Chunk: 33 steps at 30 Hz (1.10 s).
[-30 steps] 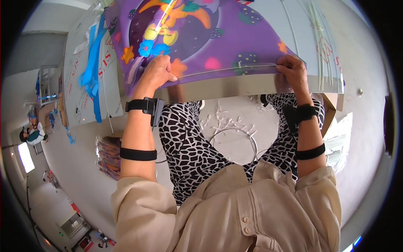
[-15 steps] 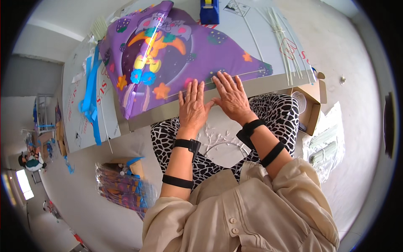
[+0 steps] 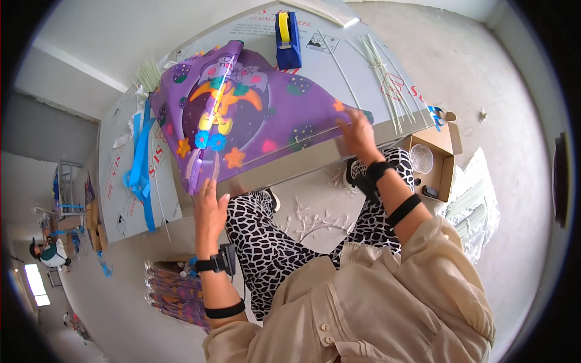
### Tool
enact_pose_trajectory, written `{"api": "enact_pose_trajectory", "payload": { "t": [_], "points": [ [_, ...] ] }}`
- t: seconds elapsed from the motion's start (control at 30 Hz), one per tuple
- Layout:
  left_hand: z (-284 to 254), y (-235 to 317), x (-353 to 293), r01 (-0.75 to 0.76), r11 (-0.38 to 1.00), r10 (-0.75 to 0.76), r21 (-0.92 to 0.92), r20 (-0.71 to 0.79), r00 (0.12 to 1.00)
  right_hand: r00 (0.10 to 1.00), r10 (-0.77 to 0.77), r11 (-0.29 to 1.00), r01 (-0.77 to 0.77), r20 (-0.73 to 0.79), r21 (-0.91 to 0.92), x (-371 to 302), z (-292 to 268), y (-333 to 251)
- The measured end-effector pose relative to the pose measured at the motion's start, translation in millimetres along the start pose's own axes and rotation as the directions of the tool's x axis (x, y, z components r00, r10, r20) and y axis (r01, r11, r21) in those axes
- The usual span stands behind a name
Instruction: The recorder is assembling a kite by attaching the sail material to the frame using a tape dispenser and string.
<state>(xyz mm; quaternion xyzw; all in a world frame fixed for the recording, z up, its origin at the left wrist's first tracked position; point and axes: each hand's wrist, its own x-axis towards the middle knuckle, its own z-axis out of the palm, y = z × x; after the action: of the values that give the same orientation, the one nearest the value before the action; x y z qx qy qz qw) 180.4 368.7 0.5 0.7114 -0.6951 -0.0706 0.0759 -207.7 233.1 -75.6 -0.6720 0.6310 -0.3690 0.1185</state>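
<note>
L hand [image 3: 210,213]: fingers extended, holding nothing, at near-left corner of purple printed sheet [image 3: 284,112] | R hand [image 3: 359,134]: fingers bent at sheet's right end, can't tell if pinching | sheet: on surface [image 3: 330,72], left part folded over | beyond: blue tape dispenser [image 3: 295,54] | right: bundled pale rods [image 3: 382,75] | left: blue strips [image 3: 141,160]

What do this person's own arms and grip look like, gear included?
Loose beige sleeves cover the upper arms. Below, each forearm wears a black band, each wrist a black strap with a dark module. Left grip and right grip are ungloved.
</note>
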Motion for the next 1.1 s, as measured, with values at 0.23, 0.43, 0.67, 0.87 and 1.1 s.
{"api": "enact_pose_trajectory", "payload": {
  "t": [0.23,0.43,0.67,0.87,1.1],
  "points": [
    [38.4,33.6,-19.6,0.041,0.988,-0.038,-0.148,0.022,0.999,0.962,0.254,0.964,-0.243,0.102,-0.111,40.3,-12.8,18.3],
    [62.1,43.2,30.5,-0.034,0.998,0.035,-0.055,0.005,0.999,0.994,0.054,0.989,-0.040,0.095,-0.142,14.4,-4.8,11.7],
    [64.5,54.6,31.3,-0.016,0.997,0.023,-0.075,0.100,0.995,0.999,-0.012,0.990,0.016,0.032,-0.142,15.0,-11.9,8.9],
    [56.7,55.4,23.0,0.049,0.996,-0.032,-0.076,0.203,0.979,0.960,0.275,0.961,-0.276,0.049,0.013,58.3,-19.0,37.5],
    [60.8,58.7,21.5,0.032,0.982,0.000,-0.186,0.170,0.985,0.936,0.347,0.922,-0.327,0.068,-0.206,89.5,-12.3,42.6]
  ]
}}
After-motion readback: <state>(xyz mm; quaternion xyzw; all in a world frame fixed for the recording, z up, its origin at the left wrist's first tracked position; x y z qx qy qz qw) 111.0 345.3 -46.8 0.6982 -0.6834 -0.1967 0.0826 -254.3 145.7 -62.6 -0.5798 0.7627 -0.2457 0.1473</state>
